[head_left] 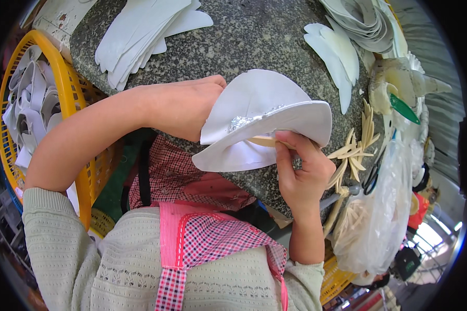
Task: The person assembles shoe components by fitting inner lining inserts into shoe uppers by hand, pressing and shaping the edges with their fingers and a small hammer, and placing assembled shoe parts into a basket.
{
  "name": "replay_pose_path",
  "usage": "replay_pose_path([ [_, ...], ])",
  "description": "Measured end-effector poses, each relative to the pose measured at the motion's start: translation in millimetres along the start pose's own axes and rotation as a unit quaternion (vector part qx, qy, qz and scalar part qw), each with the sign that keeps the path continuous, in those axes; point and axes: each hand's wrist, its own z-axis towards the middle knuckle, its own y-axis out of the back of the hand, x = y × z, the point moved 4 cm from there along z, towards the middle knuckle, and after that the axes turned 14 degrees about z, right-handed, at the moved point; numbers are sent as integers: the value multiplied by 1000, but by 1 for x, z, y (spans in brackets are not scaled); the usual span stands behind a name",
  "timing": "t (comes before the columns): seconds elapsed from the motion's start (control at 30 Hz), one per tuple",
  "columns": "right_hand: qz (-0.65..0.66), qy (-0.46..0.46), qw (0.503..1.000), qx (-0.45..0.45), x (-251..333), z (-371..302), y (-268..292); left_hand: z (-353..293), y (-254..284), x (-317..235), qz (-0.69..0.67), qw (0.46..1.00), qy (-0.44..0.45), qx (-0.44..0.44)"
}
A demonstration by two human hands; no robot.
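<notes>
Above the near edge of the stone tabletop is a curved white piece (267,93), hat-like in shape, with a rounded flap folded outward. Silvery, shiny specks lie along its fold. At its left side is my left hand (205,106), bent round the edge and holding it; most of the fingers are hidden behind the material. My right hand (303,168) pinches a thin, pale, flat wooden strip (263,141) between thumb and fingertips. The strip lies inside the hollow under the flap, and its far end is hard to make out.
Flat white cut pieces (140,39) are stacked at the far left, with more white pieces (337,57) at the far right. Pale wooden strips (355,150) lie by the right edge, near a clear plastic bag (386,202). A yellow basket (67,88) of white pieces stands left.
</notes>
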Motion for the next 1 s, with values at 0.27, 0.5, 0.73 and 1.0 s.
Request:
replay_pose_path([
  [0.27,21,-26,999,10,0,1,3,1,4,-5,5,999,-44,-23],
  [0.5,39,-27,999,-3,-4,-1,3,2,8,-7,-5,1000,-27,7],
  [0.73,-45,-12,999,1,0,1,-2,1,-1,-6,11,999,-38,-32],
  [1.0,-174,82,981,-34,-2,1,-10,6,1,-15,44,994,-71,-68],
])
